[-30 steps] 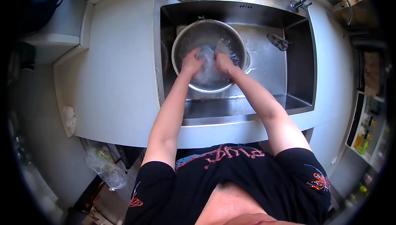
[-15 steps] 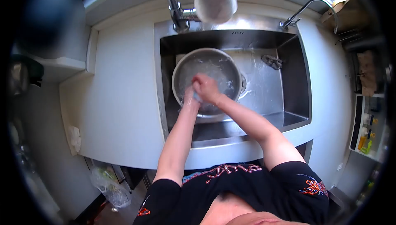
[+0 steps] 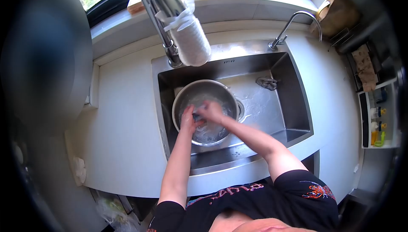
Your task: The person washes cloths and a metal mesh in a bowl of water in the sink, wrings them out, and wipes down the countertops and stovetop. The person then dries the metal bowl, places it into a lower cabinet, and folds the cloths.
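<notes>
Lying just right of the left hand point(image 3: 188, 120), thumb and fingers parted, and left of the blurred right hand point(image 3: 212, 112), a small bluish thing point(image 3: 196, 116) shows over the steel basin point(image 3: 206, 81), its long axis and whether either grip pinches it impossible to tell.

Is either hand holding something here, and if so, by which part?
It cannot be told for sure: a small bluish item shows between the left hand and the right hand, but blur hides any grip and where it falls.
</notes>
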Tool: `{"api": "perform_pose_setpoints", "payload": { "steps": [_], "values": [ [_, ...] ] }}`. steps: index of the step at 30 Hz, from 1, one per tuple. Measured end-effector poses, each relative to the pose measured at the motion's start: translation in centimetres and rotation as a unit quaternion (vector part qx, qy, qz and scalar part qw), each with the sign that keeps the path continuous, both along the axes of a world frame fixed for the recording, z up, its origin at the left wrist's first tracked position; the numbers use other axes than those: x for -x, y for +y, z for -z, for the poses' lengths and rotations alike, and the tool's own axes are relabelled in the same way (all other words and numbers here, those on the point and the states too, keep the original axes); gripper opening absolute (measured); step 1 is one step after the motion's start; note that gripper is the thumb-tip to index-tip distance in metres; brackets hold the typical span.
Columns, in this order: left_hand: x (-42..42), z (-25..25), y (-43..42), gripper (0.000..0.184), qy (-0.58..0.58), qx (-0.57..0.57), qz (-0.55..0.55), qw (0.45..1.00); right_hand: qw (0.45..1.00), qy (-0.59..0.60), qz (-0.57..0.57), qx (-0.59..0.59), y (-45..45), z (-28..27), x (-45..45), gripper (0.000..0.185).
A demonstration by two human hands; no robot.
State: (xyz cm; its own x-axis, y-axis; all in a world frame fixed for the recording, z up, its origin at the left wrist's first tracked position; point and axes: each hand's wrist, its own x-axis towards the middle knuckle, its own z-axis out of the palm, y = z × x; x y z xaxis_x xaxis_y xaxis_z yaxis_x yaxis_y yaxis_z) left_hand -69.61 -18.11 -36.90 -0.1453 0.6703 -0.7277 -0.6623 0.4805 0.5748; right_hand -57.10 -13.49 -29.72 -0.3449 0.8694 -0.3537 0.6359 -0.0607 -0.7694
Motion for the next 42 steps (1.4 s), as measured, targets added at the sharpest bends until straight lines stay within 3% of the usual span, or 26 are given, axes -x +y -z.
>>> {"api": "perform_pose_setpoints", "payload": {
  "steps": [1, 2, 3, 4, 5, 7, 9, 10, 12, 14, 16, 18, 21, 22, 23, 25, 28, 29, 30, 31, 32, 33, 35, 38, 41, 42],
  "values": [
    [-0.1, 0.4, -0.1, 0.039, -0.084, -0.012, -0.038, 0.996, 0.993, 0.076, -0.024, -0.089, -1.9, 0.7, 1.3, 0.029],
    [2.1, 7.6, -0.2, 0.029, -0.388, -0.169, 0.06, 0.904, 0.971, 0.151, -0.049, -0.177, -3.7, 1.3, 2.1, 0.029],
    [2.1, 10.1, -0.5, 0.026, -0.125, -0.263, 0.112, 0.95, 0.961, 0.154, -0.087, -0.211, -5.0, -1.6, 2.2, 0.027],
    [1.9, 10.3, -0.9, 0.023, 0.149, -0.336, 0.154, 0.917, 0.957, 0.148, -0.085, -0.235, -4.7, -1.1, 2.2, 0.026],
    [1.6, 10.6, -1.4, 0.023, 0.166, -0.289, 0.112, 0.936, 0.952, 0.142, -0.083, -0.257, -4.3, 0.2, 2.0, 0.025],
    [0.2, 3.9, -1.1, 0.025, 0.097, -0.151, -0.023, 0.984, 0.996, 0.032, 0.011, -0.078, -0.6, 3.0, 0.2, 0.025],
    [-0.5, -3.6, -0.9, 0.03, 0.158, -0.083, -0.055, 0.982, 0.993, -0.107, 0.023, -0.045, 2.3, 2.8, -2.5, 0.025],
    [-0.8, -7.2, -1.0, 0.043, 0.197, -0.033, -0.049, 0.979, 0.993, -0.093, 0.03, -0.067, 2.1, 3.0, -3.0, 0.026],
    [0.2, -5.8, -1.0, 0.046, 0.344, -0.066, 0.023, 0.936, 0.99, -0.067, 0.041, -0.114, 1.6, 3.6, -3.9, 0.028],
    [1.0, -2.8, -1.6, 0.049, 0.44, -0.1, 0.077, 0.889, 0.979, -0.125, -0.1, -0.129, 0.6, 7.2, -5.4, 0.031],
    [0.2, -5.4, -2.4, 0.048, 0.295, -0.038, 0.111, 0.948, 0.958, -0.185, -0.192, -0.108, 1.3, 8.7, -5.7, 0.036],
    [-0.9, -6.1, -3.0, 0.04, 0.074, 0.019, 0.113, 0.991, 0.967, -0.15, -0.171, -0.114, 1.8, 7.8, -4.5, 0.033],
    [-2.6, -6.7, -3.1, 0.04, -0.191, 0.0, 0.039, 0.981, 0.943, -0.061, -0.292, -0.149, -1.0, -1.5, -2.6, 0.027],
    [-3.0, -5.3, -2.4, 0.045, -0.146, -0.004, -0.02, 0.989, 0.925, -0.04, -0.34, -0.164, -2.4, -2.9, -2.7, 0.025],
    [-1.6, 1.1, -2.0, 0.046, -0.17, -0.053, -0.02, 0.984, 0.903, -0.018, -0.391, -0.179, -3.5, -4.1, -2.8, 0.024],
    [-2.6, -4.0, -2.1, 0.044, -0.263, -0.021, 0.058, 0.963, 0.882, 0.048, -0.452, -0.123, -5.0, -8.4, -3.6, 0.025],
    [-2.3, -0.8, -1.8, 0.051, -0.285, -0.053, 0.108, 0.951, 0.858, 0.055, -0.507, -0.057, -4.3, -9.8, -3.6, 0.027],
    [-2.6, -0.7, -2.0, 0.055, -0.262, -0.087, 0.106, 0.955, 0.855, 0.111, -0.506, 0.022, -2.6, -10.7, -3.8, 0.032],
    [-3.5, -3.4, -1.8, 0.06, -0.237, -0.116, 0.097, 0.96, 0.874, 0.046, -0.479, 0.072, -0.6, -13.8, -3.9, 0.038],
    [-3.9, -6.2, -2.2, 0.065, -0.21, -0.136, 0.083, 0.965, 0.912, 0.088, -0.399, 0.038, 1.3, -11.7, -4.8, 0.04],
    [-3.4, -9.2, -2.7, 0.063, -0.325, -0.196, 0.133, 0.916, 0.945, 0.061, -0.29, 0.138, 3.1, -9.8, -4.7, 0.039],
    [-4.0, -10.7, -3.0, 0.061, -0.316, -0.185, 0.096, 0.925, 0.962, 0.113, -0.209, 0.135, 4.4, -7.1, -5.0, 0.034],
    [-4.5, -9.5, -2.5, 0.058, -0.354, -0.166, 0.048, 0.919, 0.922, 0.291, -0.113, 0.228, 4.6, -1.4, -5.0, 0.049],
    [-4.5, -6.3, -2.7, 0.055, -0.449, -0.182, 0.04, 0.874, 0.666, 0.525, 0.089, 0.522, 2.4, 8.4, -4.2, 0.065],
    [-5.1, -11.2, -2.7, 0.051, -0.454, -0.241, 0.053, 0.856, 0.575, 0.67, 0.071, 0.464, 0.1, 3.7, -2.8, 0.075],
    [-5.4, -12.1, -2.7, 0.049, -0.466, -0.255, 0.036, 0.846, 0.538, 0.702, 0.097, 0.456, 0.0, 1.0, -2.2, 0.056]
  ]
}}
